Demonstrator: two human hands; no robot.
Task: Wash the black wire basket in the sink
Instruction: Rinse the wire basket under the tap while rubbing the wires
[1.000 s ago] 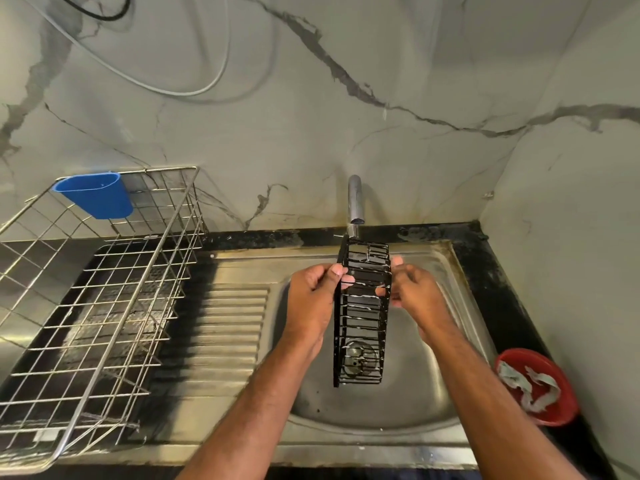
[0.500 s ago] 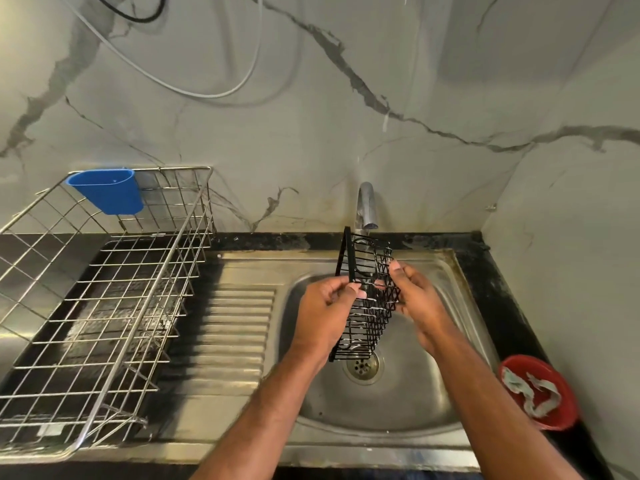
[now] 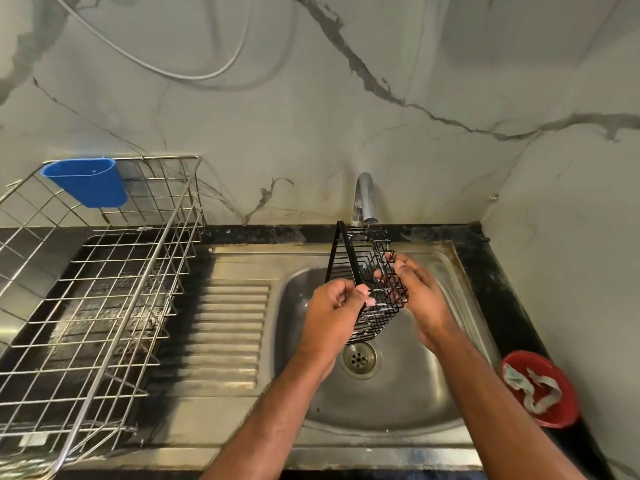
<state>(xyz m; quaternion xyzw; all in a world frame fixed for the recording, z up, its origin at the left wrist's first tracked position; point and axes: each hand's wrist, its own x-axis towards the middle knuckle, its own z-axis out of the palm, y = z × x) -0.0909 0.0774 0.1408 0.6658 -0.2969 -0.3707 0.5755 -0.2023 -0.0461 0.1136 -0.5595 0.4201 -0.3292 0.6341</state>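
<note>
Gripped by left hand (image 3: 332,308) and right hand (image 3: 415,292): black wire basket (image 3: 367,282), tilted. It was held over the steel sink (image 3: 398,403), beneath the tap (image 3: 363,199).

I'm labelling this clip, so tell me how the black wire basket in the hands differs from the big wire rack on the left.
The black wire basket is black and narrow; the dish rack is bare silver metal and much larger. The basket is held tilted over the sink by the left hand and right hand; the rack stands on the counter. The rack carries a blue cup; the basket carries nothing. Both are open wire grids.
</note>
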